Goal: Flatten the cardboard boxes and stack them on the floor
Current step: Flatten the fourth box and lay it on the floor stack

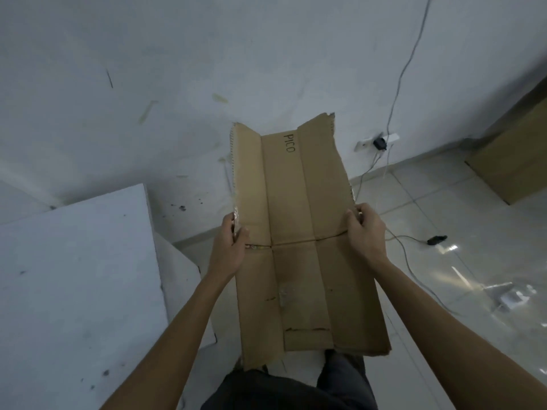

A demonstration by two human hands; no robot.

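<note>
Flattened cardboard box at frame centre, long axis running away from the viewer; left hand and right hand fingers grasping its side edges.

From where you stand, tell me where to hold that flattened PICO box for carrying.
Grip the flattened box by its two long side edges near the middle crease, one from each side, as the left hand and right hand do now. It is long and creased lengthwise, so a mid-length grip probably balances it best.
</note>
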